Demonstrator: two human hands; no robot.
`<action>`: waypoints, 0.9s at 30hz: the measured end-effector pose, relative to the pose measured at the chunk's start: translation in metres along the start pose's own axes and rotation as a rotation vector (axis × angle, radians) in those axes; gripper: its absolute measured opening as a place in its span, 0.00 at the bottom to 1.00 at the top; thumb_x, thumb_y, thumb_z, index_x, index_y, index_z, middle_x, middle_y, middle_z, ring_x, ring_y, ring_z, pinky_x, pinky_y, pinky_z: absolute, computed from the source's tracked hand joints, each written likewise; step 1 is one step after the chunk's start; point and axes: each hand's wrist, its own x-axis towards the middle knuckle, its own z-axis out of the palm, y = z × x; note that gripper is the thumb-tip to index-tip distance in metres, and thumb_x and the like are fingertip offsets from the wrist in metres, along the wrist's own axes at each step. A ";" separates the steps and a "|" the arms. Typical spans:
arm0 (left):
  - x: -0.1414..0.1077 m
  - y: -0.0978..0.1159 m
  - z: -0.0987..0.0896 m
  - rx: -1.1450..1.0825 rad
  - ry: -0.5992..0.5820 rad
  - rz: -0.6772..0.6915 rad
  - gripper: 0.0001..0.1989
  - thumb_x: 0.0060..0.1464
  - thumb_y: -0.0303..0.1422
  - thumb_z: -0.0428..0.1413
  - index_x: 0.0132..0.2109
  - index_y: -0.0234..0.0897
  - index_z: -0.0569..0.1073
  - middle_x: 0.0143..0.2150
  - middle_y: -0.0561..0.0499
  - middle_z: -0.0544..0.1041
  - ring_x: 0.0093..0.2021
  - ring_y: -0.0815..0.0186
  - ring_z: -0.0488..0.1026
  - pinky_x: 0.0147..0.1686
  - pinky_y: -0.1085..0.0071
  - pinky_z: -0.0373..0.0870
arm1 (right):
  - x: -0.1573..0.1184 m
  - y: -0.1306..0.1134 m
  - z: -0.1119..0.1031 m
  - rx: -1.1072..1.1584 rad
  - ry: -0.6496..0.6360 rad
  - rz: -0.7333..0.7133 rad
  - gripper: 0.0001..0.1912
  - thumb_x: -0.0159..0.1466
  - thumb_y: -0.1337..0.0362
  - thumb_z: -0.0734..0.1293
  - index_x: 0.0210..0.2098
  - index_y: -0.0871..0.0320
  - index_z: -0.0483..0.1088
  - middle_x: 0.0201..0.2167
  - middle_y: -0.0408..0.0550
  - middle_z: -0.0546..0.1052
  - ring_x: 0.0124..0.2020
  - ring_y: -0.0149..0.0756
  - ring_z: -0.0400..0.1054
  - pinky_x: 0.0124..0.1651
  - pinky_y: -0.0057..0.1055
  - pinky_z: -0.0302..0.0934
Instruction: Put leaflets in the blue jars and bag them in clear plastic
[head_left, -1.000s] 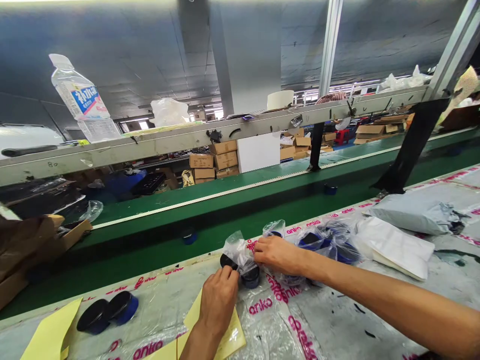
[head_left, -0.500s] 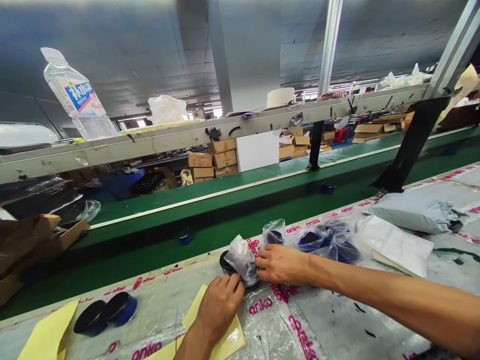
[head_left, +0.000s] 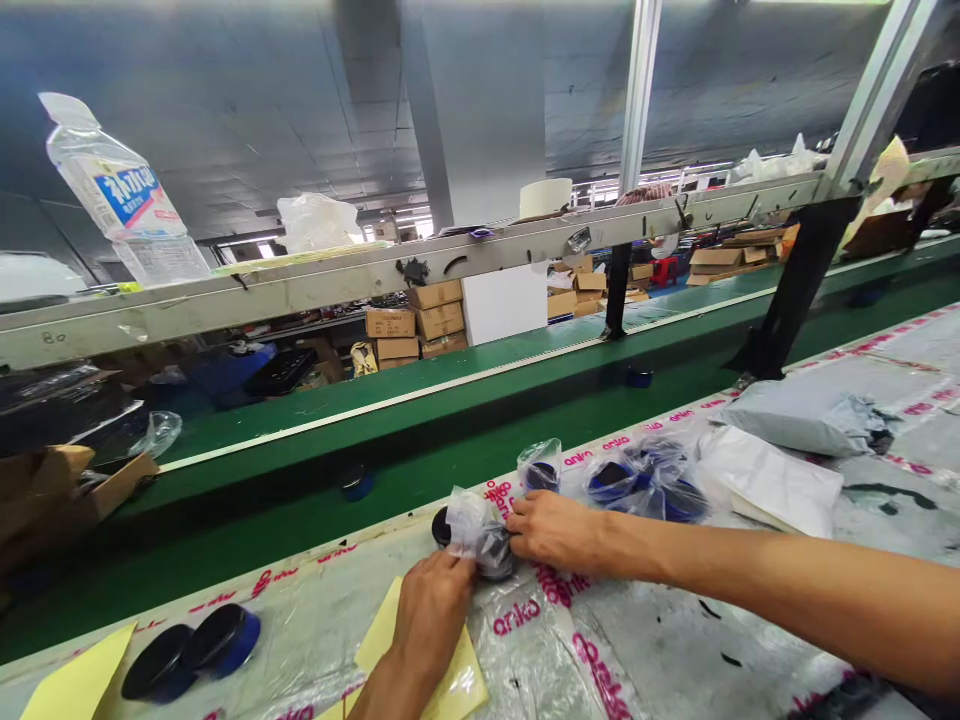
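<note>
A clear plastic bag with a dark round piece inside lies between my two hands. My left hand is closed on the bag's near left edge, its fingertips partly hidden. From the right, my right hand reaches in with curled fingers gripping the bag's other side. Just behind the bag, a black-topped round piece shows in part. Beyond my right hand stands another bagged round piece. Under my left wrist are yellow paper sheets.
Two black-and-blue round pieces sit at the left. Several bagged blue pieces, a white packet and a grey bag lie right. A green conveyor belt runs behind, carrying round pieces, below a metal shelf with a bottle.
The bag's upright white flap has come down and spread over to the left. Both hands keep hold of it, my left hand slightly shifted. The whole view has moved a little.
</note>
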 end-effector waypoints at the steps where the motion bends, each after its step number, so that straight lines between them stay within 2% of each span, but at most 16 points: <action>1: 0.000 0.000 -0.001 -0.027 -0.009 -0.040 0.11 0.58 0.21 0.54 0.37 0.42 0.78 0.37 0.53 0.81 0.37 0.62 0.79 0.35 0.69 0.71 | 0.001 0.002 -0.001 0.060 -0.032 0.049 0.07 0.66 0.72 0.65 0.37 0.60 0.76 0.38 0.51 0.80 0.38 0.41 0.72 0.39 0.34 0.59; 4: 0.001 0.003 -0.003 -0.095 -0.038 -0.120 0.12 0.60 0.23 0.53 0.40 0.44 0.77 0.39 0.55 0.81 0.39 0.65 0.79 0.37 0.71 0.70 | 0.004 0.006 -0.006 0.158 -0.087 0.192 0.09 0.65 0.71 0.65 0.38 0.59 0.79 0.37 0.50 0.82 0.39 0.40 0.75 0.37 0.31 0.60; 7: 0.002 0.007 -0.002 -0.124 -0.069 -0.176 0.13 0.61 0.22 0.51 0.43 0.43 0.78 0.40 0.52 0.81 0.41 0.63 0.79 0.40 0.70 0.70 | 0.009 0.004 -0.010 0.191 -0.124 0.298 0.10 0.64 0.69 0.65 0.39 0.57 0.80 0.35 0.49 0.83 0.36 0.40 0.77 0.33 0.29 0.60; 10: 0.004 0.010 -0.002 -0.129 -0.112 -0.201 0.14 0.61 0.22 0.49 0.43 0.41 0.78 0.41 0.50 0.81 0.43 0.58 0.79 0.42 0.67 0.69 | 0.015 0.000 -0.011 0.202 -0.164 0.377 0.11 0.63 0.68 0.65 0.38 0.60 0.81 0.36 0.55 0.83 0.38 0.45 0.78 0.34 0.30 0.61; 13: 0.007 0.011 -0.005 -0.144 -0.154 -0.209 0.13 0.60 0.22 0.49 0.41 0.39 0.78 0.41 0.48 0.80 0.42 0.56 0.78 0.41 0.65 0.68 | 0.020 -0.004 -0.010 0.207 -0.193 0.413 0.12 0.62 0.69 0.65 0.38 0.64 0.81 0.37 0.61 0.83 0.40 0.49 0.78 0.36 0.31 0.63; 16: 0.008 0.011 -0.008 -0.192 -0.180 -0.218 0.12 0.58 0.22 0.49 0.40 0.38 0.77 0.41 0.47 0.80 0.42 0.56 0.78 0.39 0.65 0.67 | 0.022 -0.007 -0.011 0.224 -0.225 0.423 0.12 0.60 0.71 0.65 0.38 0.66 0.81 0.37 0.64 0.83 0.40 0.51 0.78 0.36 0.33 0.64; 19: 0.007 0.011 -0.007 -0.263 -0.177 -0.239 0.11 0.57 0.22 0.50 0.40 0.37 0.75 0.42 0.46 0.79 0.42 0.56 0.78 0.38 0.66 0.66 | 0.022 -0.010 -0.014 0.250 -0.234 0.446 0.13 0.60 0.68 0.66 0.37 0.68 0.81 0.36 0.66 0.82 0.39 0.53 0.78 0.35 0.34 0.65; 23: 0.004 0.011 -0.001 -0.387 -0.132 -0.261 0.11 0.58 0.23 0.47 0.39 0.38 0.73 0.41 0.46 0.77 0.41 0.57 0.76 0.38 0.66 0.64 | 0.020 -0.013 -0.020 0.316 -0.221 0.480 0.13 0.58 0.65 0.67 0.36 0.67 0.81 0.35 0.64 0.83 0.38 0.52 0.78 0.35 0.33 0.64; 27: 0.001 0.011 0.003 -0.545 -0.067 -0.286 0.08 0.60 0.28 0.48 0.37 0.39 0.72 0.41 0.46 0.76 0.42 0.57 0.74 0.40 0.66 0.63 | 0.013 -0.013 -0.025 0.437 -0.172 0.504 0.12 0.58 0.66 0.66 0.35 0.66 0.81 0.32 0.60 0.83 0.35 0.48 0.77 0.31 0.30 0.59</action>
